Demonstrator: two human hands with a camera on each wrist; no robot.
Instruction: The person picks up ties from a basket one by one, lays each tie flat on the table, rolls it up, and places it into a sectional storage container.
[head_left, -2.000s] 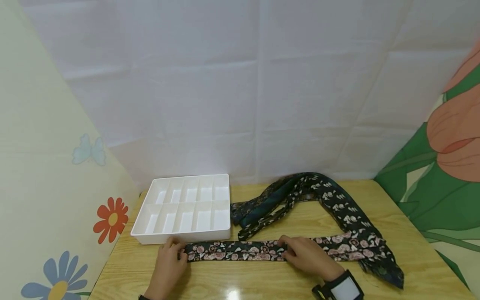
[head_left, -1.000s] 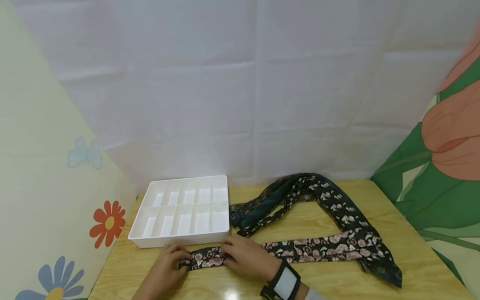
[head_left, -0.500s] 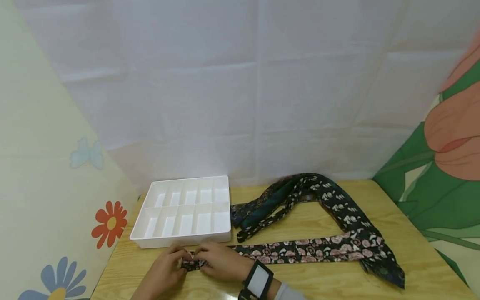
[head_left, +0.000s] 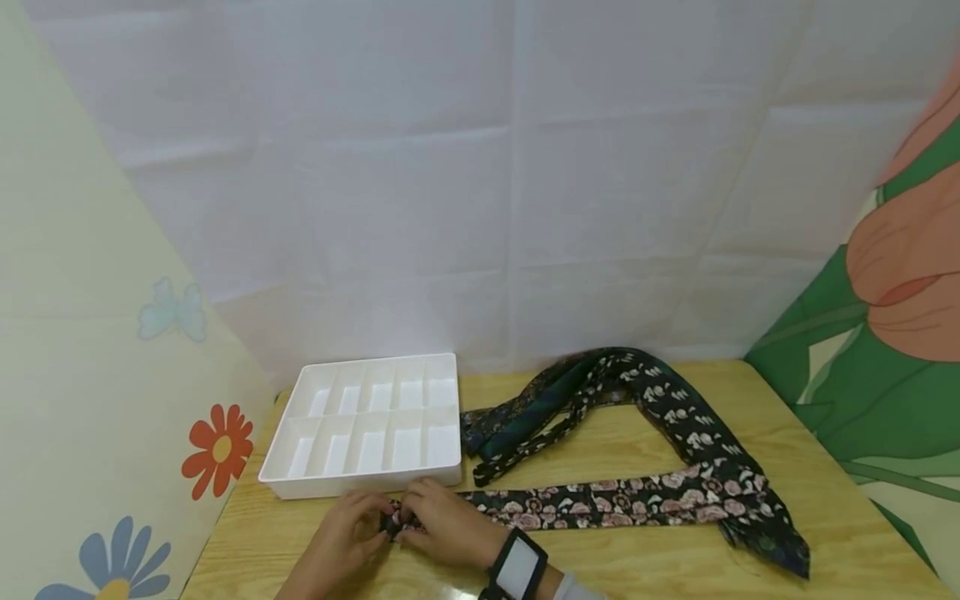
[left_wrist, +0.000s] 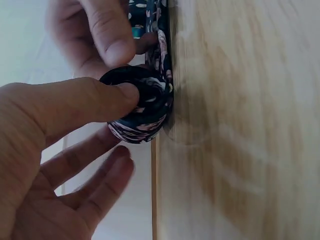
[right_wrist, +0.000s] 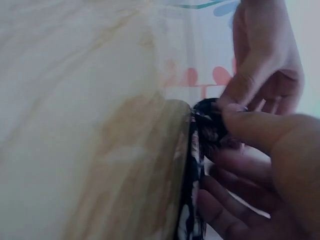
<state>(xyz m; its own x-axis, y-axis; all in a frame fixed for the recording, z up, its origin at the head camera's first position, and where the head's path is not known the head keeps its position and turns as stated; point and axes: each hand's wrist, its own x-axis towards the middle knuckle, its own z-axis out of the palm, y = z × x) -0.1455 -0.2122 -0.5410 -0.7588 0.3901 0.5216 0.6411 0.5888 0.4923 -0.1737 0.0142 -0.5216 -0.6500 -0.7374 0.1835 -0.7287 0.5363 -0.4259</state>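
A long dark scarf with pink roses (head_left: pixel 570 505) lies as a flat folded strip along the table. Its left end is wound into a small roll (left_wrist: pixel 142 107), seen end-on in the left wrist view. My left hand (head_left: pixel 341 542) pinches this roll, the thumb pressed to its coiled side. From the other side my right hand (head_left: pixel 450 525) grips it too, with thumb and fingers around the roll and the strip just behind it. In the head view my fingers cover much of the roll.
A white tray (head_left: pixel 360 484) with several compartments stands just behind my hands. More dark patterned cloth (head_left: pixel 675 408) curves from the tray's right side to the strip's right end. Flower-printed walls (head_left: pixel 90 375) flank the wooden table (head_left: pixel 825 500).
My right hand has slid left along the scarf to meet my left hand. The scarf's left end, flat before, is now coiled into a roll. The tray stays put.
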